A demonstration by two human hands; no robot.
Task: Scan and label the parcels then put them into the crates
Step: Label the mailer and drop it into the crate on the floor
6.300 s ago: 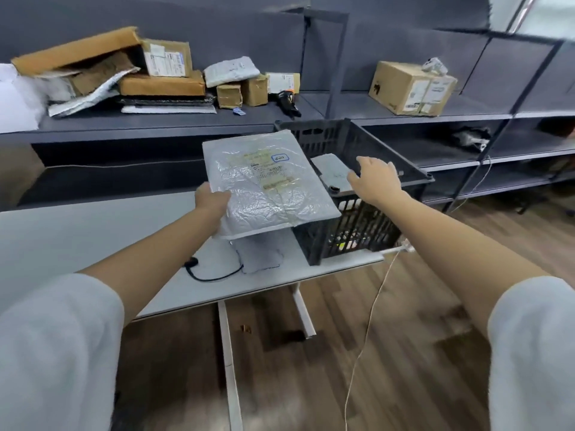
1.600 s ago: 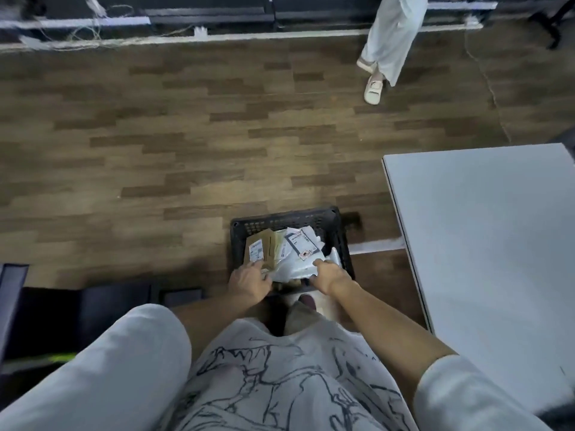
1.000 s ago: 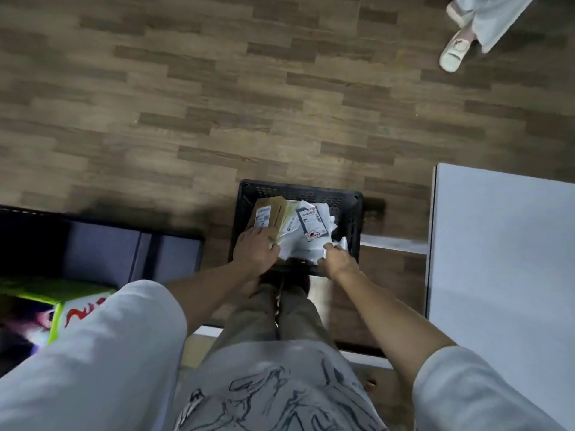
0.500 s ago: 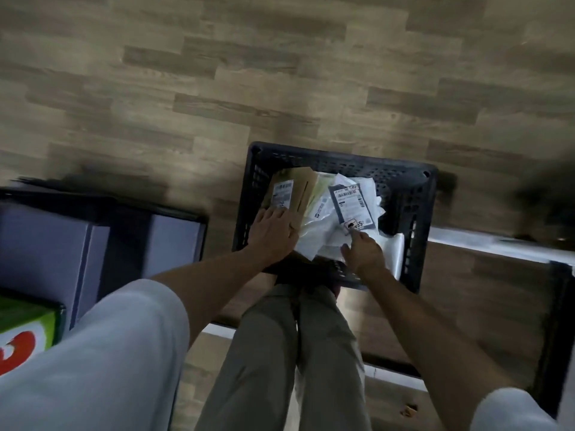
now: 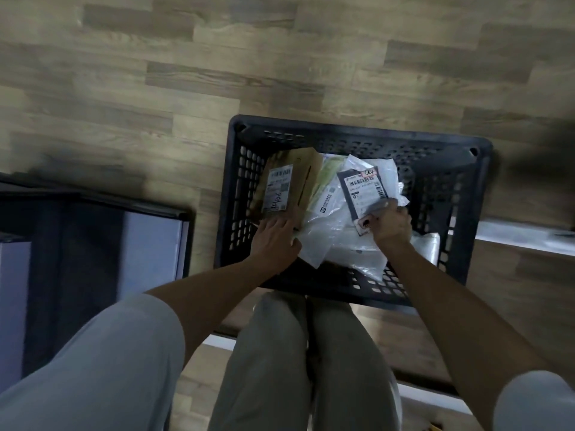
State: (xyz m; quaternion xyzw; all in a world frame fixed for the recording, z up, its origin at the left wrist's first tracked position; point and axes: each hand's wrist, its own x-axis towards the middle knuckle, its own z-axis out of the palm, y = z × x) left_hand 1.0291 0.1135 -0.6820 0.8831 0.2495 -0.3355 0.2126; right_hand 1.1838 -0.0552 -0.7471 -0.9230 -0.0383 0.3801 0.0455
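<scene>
Item: dark cabinet (image 5: 93, 259), far left, beside the crate. Item: black crate (image 5: 357, 141) on the wood floor, at my feet. Inside, left: cardboard box (image 5: 289, 185), label up; my left hand (image 5: 275, 241) rests on its near end, fingers fairly straight, not gripping. Centre: white plastic mailers (image 5: 329, 231), loosely heaped. Right: grey labelled parcel (image 5: 362, 189), my right hand (image 5: 390, 225) pinching its near corner. Handling note: I should lift one parcel at a time, label upward, steadying the rest so nothing slides.
</scene>
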